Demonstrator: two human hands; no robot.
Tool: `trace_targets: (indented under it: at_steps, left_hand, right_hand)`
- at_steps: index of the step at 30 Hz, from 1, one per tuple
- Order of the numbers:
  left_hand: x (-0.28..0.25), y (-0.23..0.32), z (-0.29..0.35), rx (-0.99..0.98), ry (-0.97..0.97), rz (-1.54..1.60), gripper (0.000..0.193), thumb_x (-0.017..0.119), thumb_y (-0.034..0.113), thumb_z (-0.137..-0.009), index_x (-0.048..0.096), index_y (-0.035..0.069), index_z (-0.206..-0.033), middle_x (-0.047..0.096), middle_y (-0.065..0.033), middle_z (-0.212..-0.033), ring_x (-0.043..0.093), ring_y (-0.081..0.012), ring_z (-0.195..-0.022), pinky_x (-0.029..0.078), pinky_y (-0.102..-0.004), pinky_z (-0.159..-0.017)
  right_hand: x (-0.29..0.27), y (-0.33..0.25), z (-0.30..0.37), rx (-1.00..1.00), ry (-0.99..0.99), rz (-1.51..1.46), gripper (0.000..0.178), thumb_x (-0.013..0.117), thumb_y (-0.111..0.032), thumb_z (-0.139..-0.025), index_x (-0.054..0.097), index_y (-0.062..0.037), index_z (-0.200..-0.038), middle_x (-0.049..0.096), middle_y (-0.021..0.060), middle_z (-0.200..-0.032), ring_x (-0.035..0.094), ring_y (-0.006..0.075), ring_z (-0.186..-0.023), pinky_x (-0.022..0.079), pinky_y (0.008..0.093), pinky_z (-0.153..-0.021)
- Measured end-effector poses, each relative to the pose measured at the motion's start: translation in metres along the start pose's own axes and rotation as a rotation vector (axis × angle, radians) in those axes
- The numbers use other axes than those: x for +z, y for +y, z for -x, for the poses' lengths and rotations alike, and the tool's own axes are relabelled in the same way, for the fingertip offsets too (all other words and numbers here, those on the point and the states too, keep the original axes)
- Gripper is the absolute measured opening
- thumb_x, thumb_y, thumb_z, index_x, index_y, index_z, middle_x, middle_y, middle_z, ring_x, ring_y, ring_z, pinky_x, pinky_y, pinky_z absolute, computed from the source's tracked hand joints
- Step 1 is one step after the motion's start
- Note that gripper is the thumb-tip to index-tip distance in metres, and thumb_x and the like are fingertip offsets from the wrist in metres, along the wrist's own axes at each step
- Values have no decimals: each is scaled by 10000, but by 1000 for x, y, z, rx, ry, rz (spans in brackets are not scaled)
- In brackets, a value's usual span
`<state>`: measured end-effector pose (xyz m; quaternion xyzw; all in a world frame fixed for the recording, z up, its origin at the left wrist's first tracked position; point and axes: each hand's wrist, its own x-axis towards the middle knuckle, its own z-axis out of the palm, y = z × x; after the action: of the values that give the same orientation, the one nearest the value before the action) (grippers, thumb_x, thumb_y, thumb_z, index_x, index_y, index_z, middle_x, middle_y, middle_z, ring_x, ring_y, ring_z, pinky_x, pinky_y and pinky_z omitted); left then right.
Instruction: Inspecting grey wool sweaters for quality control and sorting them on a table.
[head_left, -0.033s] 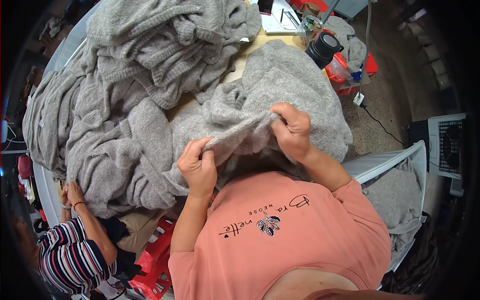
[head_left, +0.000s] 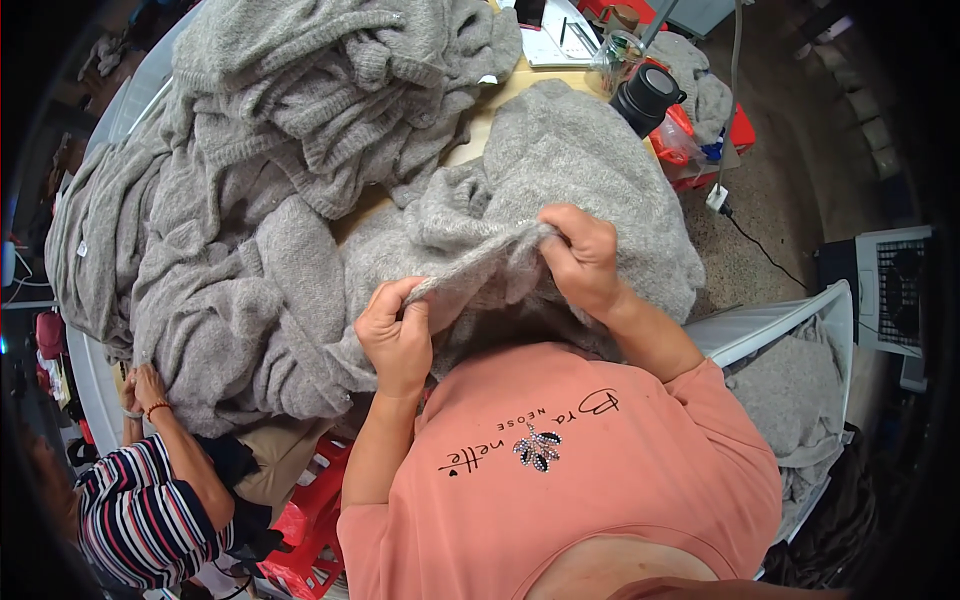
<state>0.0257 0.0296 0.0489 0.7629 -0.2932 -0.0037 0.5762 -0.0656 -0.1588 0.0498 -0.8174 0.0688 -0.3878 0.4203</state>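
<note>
A grey knitted sweater [head_left: 575,150] lies spread over the table in front of me, and its near edge is lifted and stretched between my two hands. My left hand [head_left: 397,330] pinches that edge between thumb and fingers, close to my chest. Farther right and a little higher, my right hand [head_left: 580,258] is closed on the same edge. The sweater's underside, below the stretched edge, is in shadow. To the left, more grey knitwear [head_left: 240,310] lies bunched against the piece I hold.
A tall heap of grey knits [head_left: 320,80] stands at the far left. Beyond the sweater are a black-lidded bottle [head_left: 648,98], a glass jar [head_left: 617,60] and a notebook [head_left: 555,42]. A co-worker in a striped shirt [head_left: 155,510] is at the left. A white-framed bin [head_left: 790,390] holds knitwear at right.
</note>
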Motion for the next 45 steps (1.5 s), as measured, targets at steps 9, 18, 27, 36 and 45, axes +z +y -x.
trace_targets:
  at_steps: [9, 18, 27, 36, 45]
  left_hand:
    - [4, 22, 0, -278, -177, 337, 84, 582, -50, -747, 626, -28, -815, 604, -5, -720, 510, -42, -650, 418, -190, -575]
    - [1, 21, 2, -428, -350, 411, 44, 573, -19, -730, 600, -17, -764, 578, -12, -660, 501, -41, -610, 410, -205, -535]
    - [-13, 9, -20, -586, 47, 893, 94, 532, 33, -817, 578, -37, -857, 632, -110, -802, 605, -158, -675, 498, -272, -635]
    - [-13, 5, -23, -627, -89, 975, 189, 499, 49, -838, 553, -50, -990, 620, -145, -934, 618, -221, -814, 496, -331, -760]
    - [-3, 7, -8, -714, -177, 947, 200, 499, 112, -891, 594, -62, -874, 640, -138, -840, 620, -172, -718, 513, -288, -661]
  right_hand:
    - [7, -26, -2, -200, -419, 82, 272, 601, -5, -645, 559, -31, -912, 569, 106, -900, 535, 285, -863, 386, 345, -747]
    - [27, -17, 5, -59, -367, -205, 142, 630, -33, -693, 540, -14, -802, 541, 87, -706, 526, 260, -648, 408, 355, -621]
    - [-7, 1, 55, -346, -244, 285, 464, 748, -166, -607, 515, -32, -985, 544, 123, -828, 530, 267, -696, 425, 362, -603]
    - [-13, 28, 55, 268, -380, -228, 316, 555, -18, -728, 511, -7, -1041, 519, 26, -736, 482, 131, -593, 388, 289, -546]
    - [-20, 4, 22, 147, -274, 64, 495, 751, -163, -633, 541, 12, -1046, 545, 134, -1014, 543, 230, -874, 442, 311, -750]
